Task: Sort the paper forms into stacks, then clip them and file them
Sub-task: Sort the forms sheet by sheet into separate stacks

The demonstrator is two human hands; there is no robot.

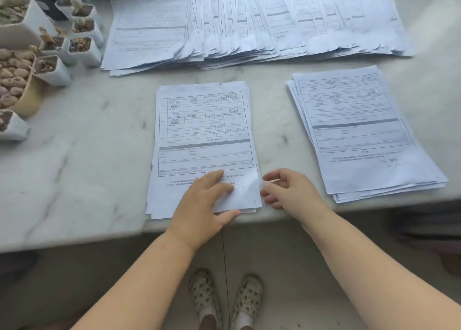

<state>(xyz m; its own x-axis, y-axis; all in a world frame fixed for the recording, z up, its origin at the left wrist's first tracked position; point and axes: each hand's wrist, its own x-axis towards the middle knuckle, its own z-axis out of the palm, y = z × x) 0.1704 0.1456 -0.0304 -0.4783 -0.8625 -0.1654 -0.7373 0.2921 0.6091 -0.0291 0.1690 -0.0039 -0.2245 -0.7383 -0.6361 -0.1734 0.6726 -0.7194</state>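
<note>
The left hand (207, 199) lies flat on the lower part of the middle stack of forms (203, 140), its fingers straight and pressing the top sheet, the thumb at the near edge of the stack. The right hand (287, 188) is just beside the right edge of the same stack, its fingers loosely curled, and the fingertips touch the lifted lower right corner of the top sheet. A second stack of forms (361, 135) lies on the marble counter (82, 155) to the right of the right hand, slightly fanned. Beyond both hands, a long overlapping row of forms (249, 22) lies spread out. Far left of the left hand stand white pots with succulents (82, 42).
</note>
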